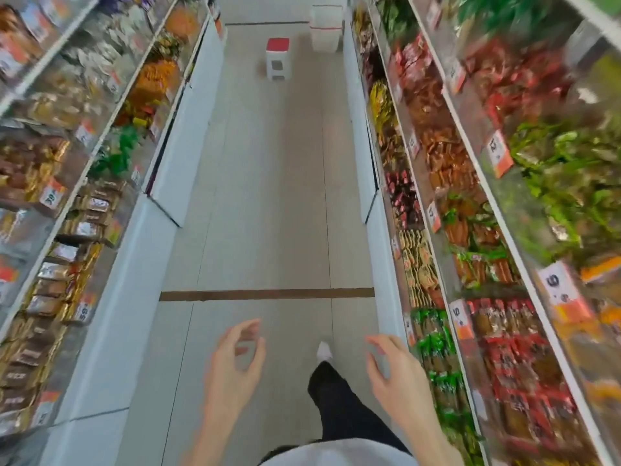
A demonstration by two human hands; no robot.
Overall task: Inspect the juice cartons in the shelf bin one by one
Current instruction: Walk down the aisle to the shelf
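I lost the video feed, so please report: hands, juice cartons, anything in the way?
Left hand and right hand both empty, fingers loosely curled. No juice cartons in view, only blurred snack packets. Red-topped stool stands ahead.

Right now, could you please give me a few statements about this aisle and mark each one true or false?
1. The left hand and the right hand hold nothing. True.
2. The stool far down the aisle has a blue seat. False: its seat is red.
3. A brown strip crosses the floor ahead of the hands. True.
4. Only one side of the aisle is stocked. False: the left shelves and right shelves both carry goods.
5. The visible shoe is white. True.
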